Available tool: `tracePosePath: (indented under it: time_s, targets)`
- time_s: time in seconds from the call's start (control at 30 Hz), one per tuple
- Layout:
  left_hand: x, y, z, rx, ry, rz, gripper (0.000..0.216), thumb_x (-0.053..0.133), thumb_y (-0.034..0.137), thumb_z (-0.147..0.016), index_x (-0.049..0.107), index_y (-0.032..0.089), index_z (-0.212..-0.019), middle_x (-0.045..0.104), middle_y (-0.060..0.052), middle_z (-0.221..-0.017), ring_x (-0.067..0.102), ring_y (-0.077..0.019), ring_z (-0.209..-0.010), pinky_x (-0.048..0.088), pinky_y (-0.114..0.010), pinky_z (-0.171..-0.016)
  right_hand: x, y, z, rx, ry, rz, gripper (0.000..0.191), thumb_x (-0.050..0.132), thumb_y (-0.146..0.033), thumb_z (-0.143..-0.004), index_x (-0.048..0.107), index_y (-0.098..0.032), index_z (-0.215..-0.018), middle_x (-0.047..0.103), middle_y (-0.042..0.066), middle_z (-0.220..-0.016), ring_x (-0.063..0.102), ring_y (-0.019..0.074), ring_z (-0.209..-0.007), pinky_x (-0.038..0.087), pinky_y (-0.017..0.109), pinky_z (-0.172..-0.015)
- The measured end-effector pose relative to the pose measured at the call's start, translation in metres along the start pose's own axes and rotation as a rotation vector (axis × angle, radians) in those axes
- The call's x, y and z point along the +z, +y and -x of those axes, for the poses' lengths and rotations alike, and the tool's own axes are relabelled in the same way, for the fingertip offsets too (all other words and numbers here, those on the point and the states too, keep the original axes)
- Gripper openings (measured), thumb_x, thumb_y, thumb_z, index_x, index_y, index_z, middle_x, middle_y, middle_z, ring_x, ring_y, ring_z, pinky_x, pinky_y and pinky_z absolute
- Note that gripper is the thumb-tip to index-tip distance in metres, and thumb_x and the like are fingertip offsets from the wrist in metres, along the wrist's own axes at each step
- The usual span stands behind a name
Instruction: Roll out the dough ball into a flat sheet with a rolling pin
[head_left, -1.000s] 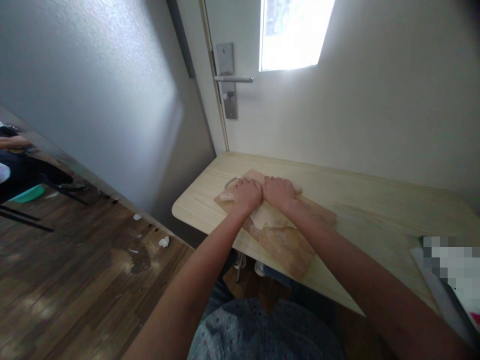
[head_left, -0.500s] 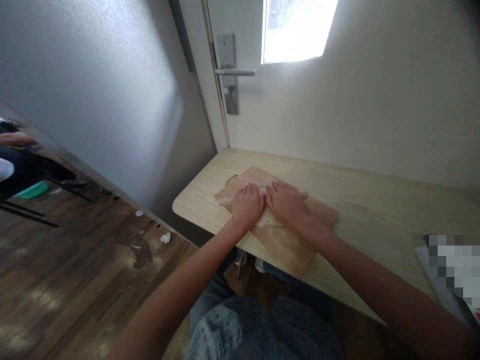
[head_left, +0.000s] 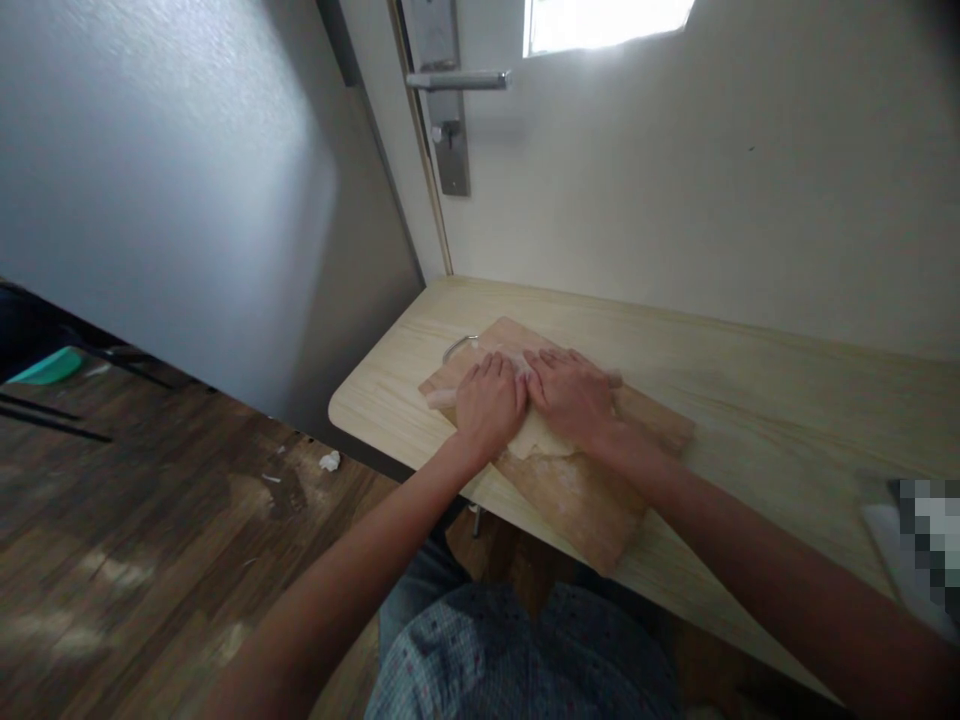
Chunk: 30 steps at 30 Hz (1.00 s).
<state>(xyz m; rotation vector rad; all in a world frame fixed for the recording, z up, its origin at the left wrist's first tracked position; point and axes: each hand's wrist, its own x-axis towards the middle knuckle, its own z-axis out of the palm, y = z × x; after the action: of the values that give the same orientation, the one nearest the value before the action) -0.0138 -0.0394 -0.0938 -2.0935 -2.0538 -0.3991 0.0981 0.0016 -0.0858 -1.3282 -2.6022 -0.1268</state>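
Observation:
A wooden board lies aslant on the table with flour smears on it. A pale sheet of dough is spread on the board, its near edge uneven. My left hand and my right hand are side by side, thumbs nearly touching. Their fingers curve over what looks like a thin rolling pin, which is mostly hidden beneath them. One end shows past my right hand; a whitish strip shows left of my left hand. Whether dough is wrapped round the pin, I cannot tell.
The board's metal handle points to the far left of the pale table. Behind stands a door with a lever handle; a grey panel rises at left. A blurred-out item lies at right. Crumpled paper is on the floor.
My view has tilted down a little, so the door handle sits higher. Both hands stay over the rolling pin, with little visible shift on the board.

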Motion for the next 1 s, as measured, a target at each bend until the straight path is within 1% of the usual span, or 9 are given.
tracePosePath:
  time_s: [0.13,0.27,0.43,0.63,0.73,0.87,1.0]
  targets:
    - [0.003,-0.003,-0.006,-0.008,0.006,-0.013,0.041,0.017,0.029,-0.086,0.046,0.010,-0.108,0.048,-0.011,-0.117,0.039,-0.0189,-0.111,0.029,-0.032,-0.092,0.003,0.003,-0.007,-0.016,-0.001,-0.018,0.041,0.020,-0.028,-0.084,0.043,-0.014,-0.116,0.054,0.009,-0.107,0.045,0.0187,-0.100,0.025,0.033,-0.087]
    - [0.004,-0.005,-0.012,-0.018,-0.027,0.001,0.040,0.016,0.027,-0.086,0.046,0.012,-0.108,0.048,-0.010,-0.117,0.038,-0.0183,-0.112,0.029,-0.032,-0.092,0.007,0.005,-0.016,-0.029,-0.003,-0.029,0.042,0.019,-0.028,-0.084,0.043,-0.014,-0.115,0.056,0.010,-0.104,0.046,0.0190,-0.098,0.028,0.033,-0.084]
    - [0.005,-0.007,-0.018,-0.039,-0.056,0.055,0.040,0.016,0.027,-0.086,0.047,0.012,-0.108,0.047,-0.010,-0.118,0.037,-0.0183,-0.113,0.030,-0.034,-0.091,0.008,0.005,-0.025,-0.015,-0.011,-0.023,0.041,0.018,-0.027,-0.084,0.043,-0.013,-0.114,0.055,0.010,-0.106,0.046,0.0189,-0.099,0.030,0.032,-0.082]
    - [0.009,-0.011,-0.025,-0.046,-0.093,0.071,0.040,0.015,0.025,-0.086,0.048,0.014,-0.107,0.048,-0.009,-0.117,0.037,-0.0181,-0.112,0.031,-0.035,-0.091,0.004,0.005,-0.035,-0.013,-0.034,-0.020,0.039,0.021,-0.027,-0.084,0.044,-0.016,-0.113,0.054,0.009,-0.107,0.044,0.0196,-0.099,0.030,0.032,-0.082]
    - [0.010,-0.013,-0.029,-0.047,-0.105,0.079,0.040,0.015,0.024,-0.086,0.047,0.013,-0.108,0.047,-0.009,-0.118,0.036,-0.0180,-0.114,0.029,-0.035,-0.092,0.005,0.007,-0.040,-0.023,-0.058,-0.007,0.039,0.023,-0.028,-0.083,0.043,-0.016,-0.115,0.053,0.009,-0.110,0.042,0.0212,-0.102,0.029,0.034,-0.083]
    - [0.010,-0.015,-0.033,0.006,-0.102,0.069,0.040,0.016,0.022,-0.085,0.046,0.011,-0.110,0.047,-0.010,-0.118,0.035,-0.0172,-0.114,0.023,-0.035,-0.097,0.006,0.008,-0.046,-0.029,-0.063,-0.014,0.041,0.023,-0.029,-0.083,0.041,-0.015,-0.117,0.051,0.010,-0.113,0.040,0.0220,-0.104,0.027,0.035,-0.085]
    - [0.012,-0.017,-0.035,-0.006,-0.078,0.035,0.040,0.017,0.023,-0.085,0.047,0.012,-0.110,0.046,-0.009,-0.119,0.035,-0.0190,-0.114,0.025,-0.034,-0.096,0.007,0.009,-0.050,-0.014,-0.088,-0.024,0.043,0.024,-0.030,-0.083,0.036,-0.017,-0.121,0.049,0.009,-0.115,0.041,0.0223,-0.103,0.027,0.037,-0.085]
